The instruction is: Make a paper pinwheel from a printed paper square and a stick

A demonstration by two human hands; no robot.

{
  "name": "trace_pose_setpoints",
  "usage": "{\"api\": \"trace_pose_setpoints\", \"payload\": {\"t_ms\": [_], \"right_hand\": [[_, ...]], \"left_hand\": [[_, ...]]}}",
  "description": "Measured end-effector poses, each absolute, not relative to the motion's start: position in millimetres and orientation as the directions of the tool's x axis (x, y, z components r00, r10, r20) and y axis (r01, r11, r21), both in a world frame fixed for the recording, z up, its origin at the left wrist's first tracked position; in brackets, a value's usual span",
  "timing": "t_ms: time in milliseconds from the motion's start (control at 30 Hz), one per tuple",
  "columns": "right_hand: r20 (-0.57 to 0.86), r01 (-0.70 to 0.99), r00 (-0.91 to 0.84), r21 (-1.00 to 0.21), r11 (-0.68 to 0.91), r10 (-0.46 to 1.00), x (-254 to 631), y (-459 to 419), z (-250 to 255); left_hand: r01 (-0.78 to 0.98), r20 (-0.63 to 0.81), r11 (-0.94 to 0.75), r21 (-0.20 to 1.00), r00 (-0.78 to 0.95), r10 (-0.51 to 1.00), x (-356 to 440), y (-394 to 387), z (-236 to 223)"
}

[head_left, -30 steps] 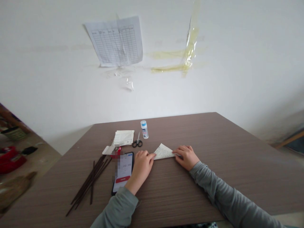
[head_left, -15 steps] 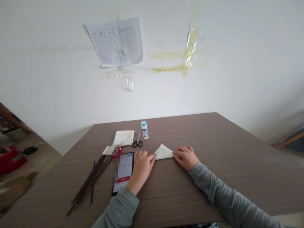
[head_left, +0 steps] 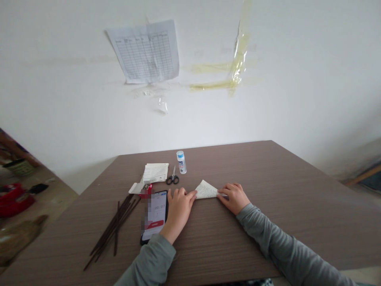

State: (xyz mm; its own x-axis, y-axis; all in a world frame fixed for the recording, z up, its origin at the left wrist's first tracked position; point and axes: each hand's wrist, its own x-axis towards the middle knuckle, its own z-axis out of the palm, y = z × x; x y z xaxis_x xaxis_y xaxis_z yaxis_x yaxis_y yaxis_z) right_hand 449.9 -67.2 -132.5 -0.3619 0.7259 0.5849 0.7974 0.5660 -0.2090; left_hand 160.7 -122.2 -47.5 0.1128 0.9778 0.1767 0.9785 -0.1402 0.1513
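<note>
A sheet of paper [head_left: 206, 190], covered in writing and folded into a triangle, lies on the brown table with its peak pointing to the wall. My left hand [head_left: 180, 206] pinches its left corner between thumb and fingers. At the right corner, my right hand [head_left: 234, 197] grips the paper the same way, and a thin pale edge shows by its fingers. Both fingertips partly cover the corners. Beside my left wrist lies a phone [head_left: 154, 216] with a timer on its screen.
A white glue bottle [head_left: 181, 162] with a blue cap stands behind the scissors [head_left: 173, 177]. Left of them are a stack of paper pieces [head_left: 155, 172], an open red box [head_left: 145, 191] and several dark thin sticks [head_left: 114, 226]. The wall borders the table's far edge.
The near edge of the folded paper has shifted very slightly away from me, and a little more of its right end shows by my right fingers. Both hands keep their grip.
</note>
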Motion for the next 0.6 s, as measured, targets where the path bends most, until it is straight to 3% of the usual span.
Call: {"api": "trace_pose_setpoints", "payload": {"t_ms": [600], "right_hand": [[0.582,0.811,-0.351,-0.202,0.549,0.733,452.0,-65.0,-138.9]], "left_hand": [[0.987,0.109,-0.112,0.115,0.099,0.989,167.3,-123.5,-40.4]]}}
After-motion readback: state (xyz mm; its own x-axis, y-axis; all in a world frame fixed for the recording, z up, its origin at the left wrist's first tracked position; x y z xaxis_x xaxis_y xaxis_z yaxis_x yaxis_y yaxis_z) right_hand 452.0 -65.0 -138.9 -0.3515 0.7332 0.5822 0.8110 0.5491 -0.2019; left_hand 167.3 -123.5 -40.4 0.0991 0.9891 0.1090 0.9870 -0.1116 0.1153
